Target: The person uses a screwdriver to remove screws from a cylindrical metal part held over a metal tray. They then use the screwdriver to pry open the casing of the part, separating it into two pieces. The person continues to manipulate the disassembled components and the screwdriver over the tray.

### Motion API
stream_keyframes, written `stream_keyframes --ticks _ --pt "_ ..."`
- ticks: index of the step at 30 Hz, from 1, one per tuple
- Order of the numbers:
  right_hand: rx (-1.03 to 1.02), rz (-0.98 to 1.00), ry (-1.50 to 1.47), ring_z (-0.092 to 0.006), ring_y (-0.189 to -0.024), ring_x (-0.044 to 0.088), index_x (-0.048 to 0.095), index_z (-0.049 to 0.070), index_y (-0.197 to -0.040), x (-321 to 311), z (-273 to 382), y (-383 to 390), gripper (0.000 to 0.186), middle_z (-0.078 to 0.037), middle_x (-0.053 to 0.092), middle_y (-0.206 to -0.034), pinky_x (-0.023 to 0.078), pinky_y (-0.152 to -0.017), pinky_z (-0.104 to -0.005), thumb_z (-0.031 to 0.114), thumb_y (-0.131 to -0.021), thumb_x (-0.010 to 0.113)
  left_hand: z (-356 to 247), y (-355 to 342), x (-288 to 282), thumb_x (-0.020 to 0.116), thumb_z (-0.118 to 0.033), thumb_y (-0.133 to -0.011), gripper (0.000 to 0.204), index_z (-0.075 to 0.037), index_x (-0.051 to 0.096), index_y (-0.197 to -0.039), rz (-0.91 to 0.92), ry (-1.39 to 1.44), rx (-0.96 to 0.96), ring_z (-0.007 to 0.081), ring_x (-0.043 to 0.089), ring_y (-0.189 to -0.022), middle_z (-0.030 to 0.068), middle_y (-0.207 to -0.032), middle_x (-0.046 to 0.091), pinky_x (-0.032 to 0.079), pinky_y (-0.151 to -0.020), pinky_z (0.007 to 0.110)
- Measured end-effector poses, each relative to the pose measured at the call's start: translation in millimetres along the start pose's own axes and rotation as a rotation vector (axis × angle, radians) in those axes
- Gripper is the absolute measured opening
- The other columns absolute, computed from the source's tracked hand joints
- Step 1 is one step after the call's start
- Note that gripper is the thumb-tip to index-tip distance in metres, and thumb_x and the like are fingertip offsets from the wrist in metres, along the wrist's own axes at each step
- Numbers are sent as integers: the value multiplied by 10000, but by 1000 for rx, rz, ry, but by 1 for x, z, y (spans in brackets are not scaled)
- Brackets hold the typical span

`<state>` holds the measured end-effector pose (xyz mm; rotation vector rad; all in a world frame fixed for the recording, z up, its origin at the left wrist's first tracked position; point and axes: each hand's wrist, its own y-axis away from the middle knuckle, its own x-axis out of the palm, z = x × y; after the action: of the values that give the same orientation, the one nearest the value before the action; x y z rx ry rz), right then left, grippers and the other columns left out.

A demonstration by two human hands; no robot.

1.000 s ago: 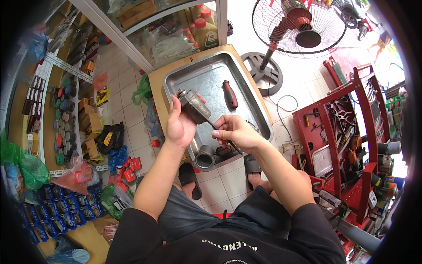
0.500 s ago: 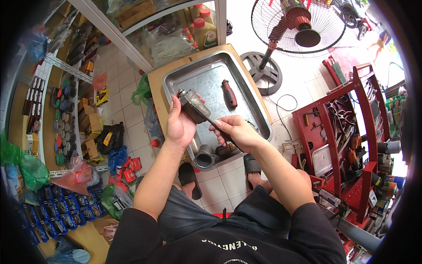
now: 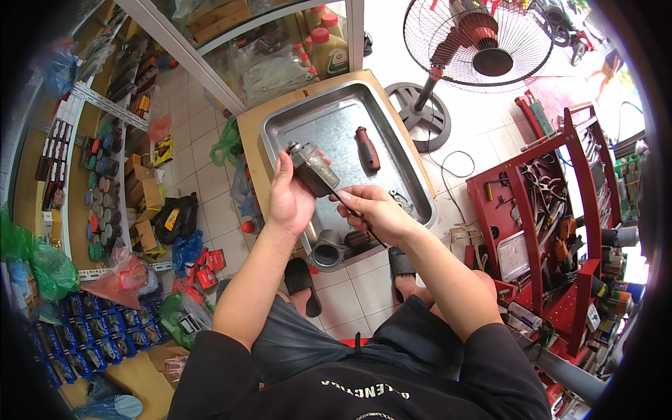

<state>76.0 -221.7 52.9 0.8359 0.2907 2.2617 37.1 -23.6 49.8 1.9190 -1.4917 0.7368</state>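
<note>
My left hand (image 3: 294, 203) is wrapped round a grey metal engine part (image 3: 316, 171) with a stubby, stepped end pointing up and away. Between the thumb and fingers of my right hand (image 3: 376, 210) is a thin black rod-like tool (image 3: 379, 241); its tip meets the lower end of the part. Both hands are above the near half of a metal tray (image 3: 269, 129). A red-and-black handle (image 3: 367, 149) lies in the tray. Near the tray's front edge sits a hollow grey metal housing (image 3: 327, 250), and a smaller metal piece (image 3: 401, 201) is beyond my right hand, partly hidden.
The tray rests on cardboard (image 3: 250, 133) beside a glass cabinet (image 3: 262, 52). A standing fan (image 3: 483, 49) is at the far right. On the right stands a red tool cart (image 3: 483, 210) full of tools. Stocked shelves (image 3: 105, 168) line the left.
The black tool has turned slightly in my right hand, and its back end now shows below the fingers. My left hand still holds the metal part, almost unmoved.
</note>
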Motion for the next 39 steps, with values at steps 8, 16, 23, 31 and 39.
stream_keyframes --ticks 8,16,23,31,39 --pt "-46 -97 291 -117 -713 683 638 -26 -1066 11 6 7 169 -50 670 -916 568 -632 -262 67 -960 729 -2 0 -2 490 -554 -1042 538 -92 551 -1311 -12 18 -1 320 606 -1191 153 -1245 632 487 -1047 496" --pt "-68 -206 429 -155 -709 732 605 -35 -999 15 9 11 262 -75 699 -889 604 -612 -256 26 -866 822 7 8 13 748 -15 -920 519 -108 492 -1361 -37 -147 85 293 617 -1180 121 -1243 625 510 -1023 445" --pt "-76 -12 438 -158 -806 736 648 -66 -1197 4 15 11 347 -122 743 -998 582 -687 -285 212 -995 696 -4 1 2 730 -28 -936 470 -98 508 -1343 -30 -109 99 290 624 -1170 123 -1231 625 538 -1009 464" --pt "112 235 459 -121 -832 711 660 -31 -1226 -11 26 14 319 -74 748 -963 547 -697 -266 229 -1082 543 -20 -7 -11 725 -48 -946 382 -36 559 -1290 -71 -90 123 290 621 -1168 125 -1234 629 537 -1007 487" --pt "88 -25 537 -112 -648 685 648 -17 -984 -6 20 11 209 -70 745 -829 501 -568 -208 90 -900 807 -18 -7 -10 733 -38 -929 409 -21 556 -1298 -56 -83 111 297 611 -1184 130 -1236 631 518 -1026 468"
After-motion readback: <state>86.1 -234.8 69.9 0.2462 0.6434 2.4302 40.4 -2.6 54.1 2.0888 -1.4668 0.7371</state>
